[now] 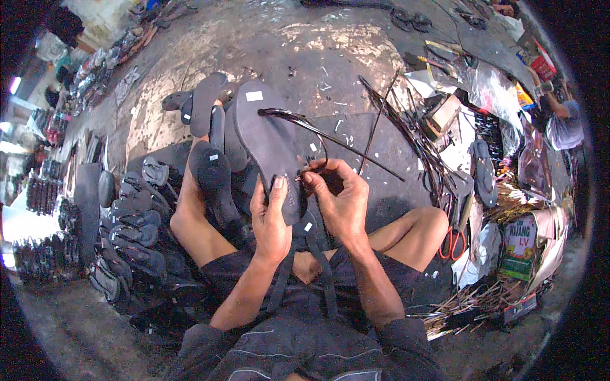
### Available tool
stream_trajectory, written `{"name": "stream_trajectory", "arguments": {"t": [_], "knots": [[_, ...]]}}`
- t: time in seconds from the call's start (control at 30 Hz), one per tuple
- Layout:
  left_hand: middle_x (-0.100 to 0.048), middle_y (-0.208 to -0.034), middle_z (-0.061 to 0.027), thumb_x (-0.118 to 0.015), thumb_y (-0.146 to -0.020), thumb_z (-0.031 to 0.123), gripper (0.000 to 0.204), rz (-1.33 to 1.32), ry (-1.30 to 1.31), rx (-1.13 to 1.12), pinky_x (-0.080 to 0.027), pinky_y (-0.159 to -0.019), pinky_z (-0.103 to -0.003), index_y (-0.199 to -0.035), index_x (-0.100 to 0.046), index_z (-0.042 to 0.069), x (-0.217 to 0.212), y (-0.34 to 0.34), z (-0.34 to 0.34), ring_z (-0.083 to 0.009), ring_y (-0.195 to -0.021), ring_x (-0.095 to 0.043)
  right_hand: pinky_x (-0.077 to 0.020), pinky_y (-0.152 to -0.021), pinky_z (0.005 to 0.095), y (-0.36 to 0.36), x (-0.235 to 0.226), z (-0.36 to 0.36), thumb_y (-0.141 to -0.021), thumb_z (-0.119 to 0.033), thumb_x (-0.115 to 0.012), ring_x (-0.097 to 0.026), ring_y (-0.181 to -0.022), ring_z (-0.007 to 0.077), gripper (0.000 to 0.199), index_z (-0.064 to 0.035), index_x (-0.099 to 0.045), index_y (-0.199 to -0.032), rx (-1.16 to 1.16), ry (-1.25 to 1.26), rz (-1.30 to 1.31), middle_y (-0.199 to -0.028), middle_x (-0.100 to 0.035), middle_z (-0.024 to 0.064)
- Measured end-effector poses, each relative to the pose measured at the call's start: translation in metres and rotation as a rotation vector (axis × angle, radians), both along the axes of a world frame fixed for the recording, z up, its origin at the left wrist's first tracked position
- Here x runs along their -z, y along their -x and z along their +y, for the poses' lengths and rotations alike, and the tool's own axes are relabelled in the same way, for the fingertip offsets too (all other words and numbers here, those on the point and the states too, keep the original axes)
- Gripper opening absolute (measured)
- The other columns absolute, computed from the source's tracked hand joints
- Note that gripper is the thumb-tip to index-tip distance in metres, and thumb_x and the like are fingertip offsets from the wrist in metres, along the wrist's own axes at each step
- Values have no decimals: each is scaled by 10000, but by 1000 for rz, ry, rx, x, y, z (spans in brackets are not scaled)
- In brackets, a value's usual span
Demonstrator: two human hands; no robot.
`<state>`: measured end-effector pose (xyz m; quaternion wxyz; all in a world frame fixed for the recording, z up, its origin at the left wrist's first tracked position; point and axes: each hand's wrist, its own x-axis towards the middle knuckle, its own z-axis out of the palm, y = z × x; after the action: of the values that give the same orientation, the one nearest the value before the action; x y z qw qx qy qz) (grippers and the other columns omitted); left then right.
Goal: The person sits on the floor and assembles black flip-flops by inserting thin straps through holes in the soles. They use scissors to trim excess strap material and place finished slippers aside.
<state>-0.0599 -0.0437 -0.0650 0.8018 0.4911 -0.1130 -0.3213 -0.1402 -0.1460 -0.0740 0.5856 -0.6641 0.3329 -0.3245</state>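
A dark grey flip-flop sole stands tilted over my lap, a small white sticker near its toe end. My left hand grips it by the heel end, thumb on the upper face and fingers behind. From a spot near the toe come glossy black straps. One runs out straight to the right with a loose end, while another curves down to my right hand. Thumb and forefinger of that hand are pinched on the strap's end at the sole's right edge. The very tip is hidden by the fingers.
Several finished-looking dark sandals lie piled at my left, and more soles rest by my left leg. Long black strips spread on the floor to the right. Red-handled scissors lie beyond my right knee, near a green package.
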Motion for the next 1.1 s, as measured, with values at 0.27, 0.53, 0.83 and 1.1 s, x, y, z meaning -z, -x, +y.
{"name": "stream_trajectory", "arguments": {"t": [0.27, 0.53, 0.83, 1.1], "knots": [[-613, -1416, -116, -543, -1098, 167, 434, -217, -134, 0, -442, -1121, -378, -1507, -492, 34, 7, 0, 0, -214, -1270, -593, -586, -791, 294, -9, -2, 17, -898, -23, -788, -741, -827, 138, 150, 24, -732, -1029, 132, 291, -13, -920, -777, 116], [-595, -1403, -119, -577, -1096, 248, 544, -231, -186, 8, -429, -1099, -344, -1548, -437, -20, 4, 0, -6, -215, -1262, -562, -580, -731, 299, -12, 16, 13, -877, -31, -827, -737, -765, 143, 159, 13, -725, -991, 255, 360, -84, -858, -769, 106], [-607, -1366, -110, -592, -1089, 230, 499, -212, -161, 3, -453, -1077, -345, -1518, -459, 10, 9, 4, -10, -192, -1227, -580, -576, -750, 311, -19, 21, 13, -861, -43, -837, -706, -823, 132, 187, -10, -687, -966, 217, -46, -212, -912, -751, 52], [-601, -1366, -102, -581, -1094, 209, 493, -289, -122, -31, -484, -1047, -356, -1527, -433, 25, 19, 3, -16, -197, -1205, -590, -558, -764, 280, -20, 23, -4, -850, 22, -849, -690, -853, 125, 236, -38, -627, -904, 121, -360, -335, -919, -725, 38]]}}
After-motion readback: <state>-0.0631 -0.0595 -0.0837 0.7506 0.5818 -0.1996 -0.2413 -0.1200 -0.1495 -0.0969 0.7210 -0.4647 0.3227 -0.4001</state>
